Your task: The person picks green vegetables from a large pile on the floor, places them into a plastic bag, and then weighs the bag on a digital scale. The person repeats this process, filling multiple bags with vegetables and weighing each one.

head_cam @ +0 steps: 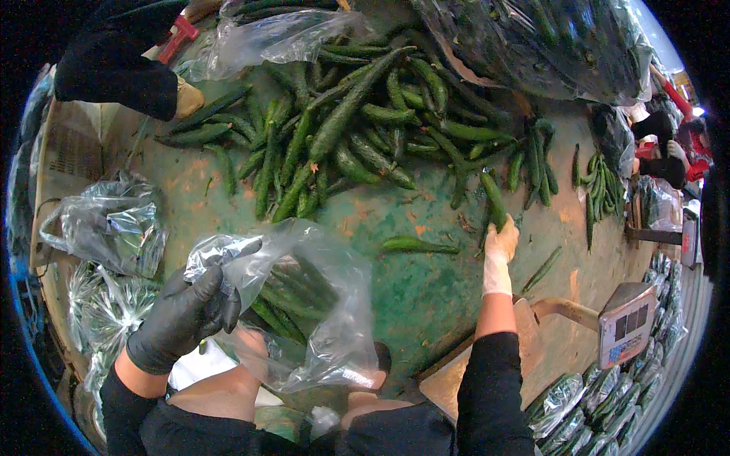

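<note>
My left hand [191, 310], in a black glove, grips the gathered top of a clear plastic bag [342, 268] at the lower middle. Several cucumbers [285, 308] show through the film. My right hand [502, 239], in a pale glove, holds one cucumber [493, 196] by its near end, at the right. A large heap of long green cucumbers [353, 125] spreads over the worn green tabletop [365, 222] beyond both hands. Between the bag and my right hand, a single cucumber [419, 245] lies by itself.
A scale [624, 325] with a display stands at my right, near rows of bagged cucumbers [599, 399]. Crumpled plastic bags [114, 222] lie at the left. Another person's gloved hand [188, 100] is at the heap's upper left. A large dark plastic bag [513, 40] lies at the upper right.
</note>
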Motion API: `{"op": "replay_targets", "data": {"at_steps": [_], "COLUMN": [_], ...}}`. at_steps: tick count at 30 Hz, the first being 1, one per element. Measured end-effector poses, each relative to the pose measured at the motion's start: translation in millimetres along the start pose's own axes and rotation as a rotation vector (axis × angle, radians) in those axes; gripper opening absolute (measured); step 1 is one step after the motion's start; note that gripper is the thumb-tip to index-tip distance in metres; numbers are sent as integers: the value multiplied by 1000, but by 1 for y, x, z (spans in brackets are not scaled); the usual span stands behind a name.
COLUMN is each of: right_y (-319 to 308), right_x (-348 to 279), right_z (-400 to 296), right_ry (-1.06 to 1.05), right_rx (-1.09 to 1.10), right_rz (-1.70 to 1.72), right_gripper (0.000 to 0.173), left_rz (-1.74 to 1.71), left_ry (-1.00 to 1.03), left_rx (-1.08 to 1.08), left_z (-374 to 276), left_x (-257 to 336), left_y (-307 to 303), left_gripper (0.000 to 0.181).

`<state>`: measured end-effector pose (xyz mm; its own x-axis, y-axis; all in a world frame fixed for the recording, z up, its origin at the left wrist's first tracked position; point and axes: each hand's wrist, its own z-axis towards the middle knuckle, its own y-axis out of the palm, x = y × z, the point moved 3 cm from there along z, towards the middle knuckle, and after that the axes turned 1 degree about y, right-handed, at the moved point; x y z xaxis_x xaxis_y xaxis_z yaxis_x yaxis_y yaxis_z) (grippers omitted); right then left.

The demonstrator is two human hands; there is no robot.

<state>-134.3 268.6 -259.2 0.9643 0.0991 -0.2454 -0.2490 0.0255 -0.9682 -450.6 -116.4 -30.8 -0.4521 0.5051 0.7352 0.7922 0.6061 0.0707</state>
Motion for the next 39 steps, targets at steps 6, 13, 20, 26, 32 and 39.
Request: {"op": "replay_targets", "data": {"at_steps": [6,13,20,26,32,39], "right_y": [43,9,29,-122,-90,-29], "right_x": [29,-62,-33,-109,-170,-251], "right_z": [4,-116,-132,-243,-282,-101], "right_ry": [47,-799,-338,204,-773,-596], "right_rx": [-150,-308,-415,-965,-1009,-271], "right_rz": [383,312,496,1217,647,-83], "right_gripper": [46,49,49,43,75,58], "left_rz": [4,-35,116,-38,28,78], "left_ry": [-19,-38,284,-47,-6,59], "left_rx": [-41,-114,-277,-335,-338,-340], "left_z": [1,-7,-23,-25,-26,-24], "left_x": [2,1,23,6,13,8], "left_y": [-1,1,0,-11,-2,-7], "left_gripper": [40,39,49,62,64,72]}}
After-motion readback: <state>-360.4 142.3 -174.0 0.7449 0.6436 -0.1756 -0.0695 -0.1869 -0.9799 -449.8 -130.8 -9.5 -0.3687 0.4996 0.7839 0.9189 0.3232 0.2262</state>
